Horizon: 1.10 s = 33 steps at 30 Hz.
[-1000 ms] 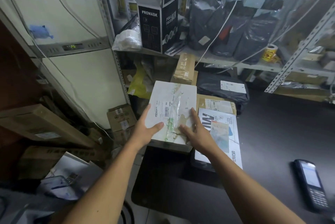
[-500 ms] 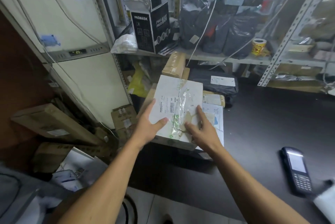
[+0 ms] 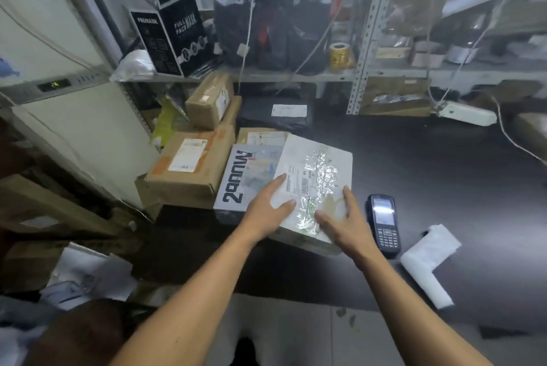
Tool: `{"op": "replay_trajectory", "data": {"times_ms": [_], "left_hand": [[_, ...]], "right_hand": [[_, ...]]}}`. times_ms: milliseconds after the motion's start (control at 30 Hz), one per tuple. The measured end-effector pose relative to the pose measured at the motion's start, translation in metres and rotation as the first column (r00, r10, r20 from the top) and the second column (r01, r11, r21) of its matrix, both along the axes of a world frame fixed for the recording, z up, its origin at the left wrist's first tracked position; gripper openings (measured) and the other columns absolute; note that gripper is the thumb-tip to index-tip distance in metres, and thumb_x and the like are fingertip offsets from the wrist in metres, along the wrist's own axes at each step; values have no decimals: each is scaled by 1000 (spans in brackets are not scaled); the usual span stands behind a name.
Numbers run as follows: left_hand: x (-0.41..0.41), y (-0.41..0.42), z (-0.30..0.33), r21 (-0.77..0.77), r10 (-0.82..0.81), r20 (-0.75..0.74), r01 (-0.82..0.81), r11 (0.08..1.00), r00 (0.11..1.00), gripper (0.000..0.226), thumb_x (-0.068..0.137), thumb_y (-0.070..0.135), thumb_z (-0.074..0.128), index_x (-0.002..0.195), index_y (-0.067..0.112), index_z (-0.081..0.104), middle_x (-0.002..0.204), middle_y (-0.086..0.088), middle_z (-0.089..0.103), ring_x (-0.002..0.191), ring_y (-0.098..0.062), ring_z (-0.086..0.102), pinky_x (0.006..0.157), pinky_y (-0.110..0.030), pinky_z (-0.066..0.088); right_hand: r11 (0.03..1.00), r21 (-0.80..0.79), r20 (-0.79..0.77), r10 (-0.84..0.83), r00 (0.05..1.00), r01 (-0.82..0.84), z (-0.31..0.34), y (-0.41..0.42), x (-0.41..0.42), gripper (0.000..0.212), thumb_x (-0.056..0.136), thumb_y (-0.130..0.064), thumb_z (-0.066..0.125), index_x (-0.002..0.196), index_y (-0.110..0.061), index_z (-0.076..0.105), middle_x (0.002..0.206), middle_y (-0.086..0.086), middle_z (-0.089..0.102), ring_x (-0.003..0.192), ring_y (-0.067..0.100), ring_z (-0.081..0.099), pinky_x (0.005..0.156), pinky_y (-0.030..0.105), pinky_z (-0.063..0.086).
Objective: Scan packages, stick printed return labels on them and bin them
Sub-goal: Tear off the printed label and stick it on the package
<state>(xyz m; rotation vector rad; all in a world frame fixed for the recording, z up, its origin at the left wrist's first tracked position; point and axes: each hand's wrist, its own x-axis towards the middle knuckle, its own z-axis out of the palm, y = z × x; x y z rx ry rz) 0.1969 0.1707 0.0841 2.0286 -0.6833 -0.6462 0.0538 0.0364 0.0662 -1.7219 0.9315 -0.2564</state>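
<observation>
Your white package (image 3: pixel 313 185) lies straight ahead on the dark bench (image 3: pixel 429 158), its long axis running away from you and tipped slightly right; your left hand (image 3: pixel 268 211) rests flat on its near-left edge, fingers spread, and your right hand (image 3: pixel 340 222) presses its near-right corner, fingers also straight; neither grips it. The scanner (image 3: pixel 383 222), one only, sits just right of the package, nearest your right hand. Beside it I count one printed grey box (image 3: pixel 245 179), and three brown cartons (image 3: pixel 189 170) stacked to the left; one white label strip (image 3: pixel 429 262) lies far right.
</observation>
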Motion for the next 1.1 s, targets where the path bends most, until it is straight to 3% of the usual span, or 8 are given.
{"op": "replay_trajectory", "data": {"times_ms": [67,167,300,567,767,867,967,1100], "left_hand": [[-8,-8,-6,26,-23,-15,23,999,1000,63,94,31,66,149,39,37,154,5,37,137,-16,41,112,-38,40],[-8,-18,-10,85,-79,-42,82,993,996,66,91,38,67,148,45,35,155,3,32,138,-19,39,113,-37,37],[11,-33,-15,130,-90,-121,106,986,989,81,69,52,68,142,57,34,151,-1,35,130,-22,48,112,-44,41],[39,-68,-26,145,-166,-163,190,971,973,86,86,32,75,153,43,23,150,6,43,130,-18,48,112,-40,40],[60,-93,-39,154,-193,-107,208,966,975,84,84,27,76,151,44,27,147,-2,43,126,-23,50,107,-42,45],[65,-102,-46,179,-203,-71,213,961,977,84,84,26,77,150,46,29,147,-3,40,126,-23,50,107,-42,44],[60,-106,-49,231,-220,-22,219,948,975,82,85,25,75,149,48,29,146,-2,34,128,-22,47,109,-35,39],[55,-109,-49,292,-266,75,234,928,961,83,84,26,75,146,54,28,152,-1,25,133,-23,43,111,-34,37]], "right_hand": [[1000,-4,-17,-3,1000,3,-4,-7,-12,99,81,-45,76,156,-31,14,153,0,39,132,24,47,110,43,39],[1000,-15,-20,-8,1000,8,-11,-18,-18,100,81,-44,76,157,-27,13,157,1,35,136,22,43,113,42,37],[1000,3,-30,14,999,-14,-17,-33,-12,100,82,-43,75,157,-23,12,157,-1,32,138,20,41,114,39,35],[1000,22,-95,-1,995,3,-32,-62,11,100,83,-49,72,158,-25,11,157,-2,33,137,20,41,111,34,34],[999,33,-116,-10,993,14,-45,-73,29,98,86,-46,70,158,-21,8,158,0,31,137,17,39,100,20,28],[998,48,-138,-26,990,33,-55,-77,34,94,88,-42,69,157,-21,8,155,2,35,131,18,44,94,16,33],[994,107,-171,2,985,17,-59,-78,31,88,91,-35,68,157,-19,12,142,1,47,115,18,53,69,1,38],[997,15,-187,-69,980,73,-67,-90,15,63,91,-34,66,146,-21,38,118,-4,64,98,11,63,84,19,43]]}}
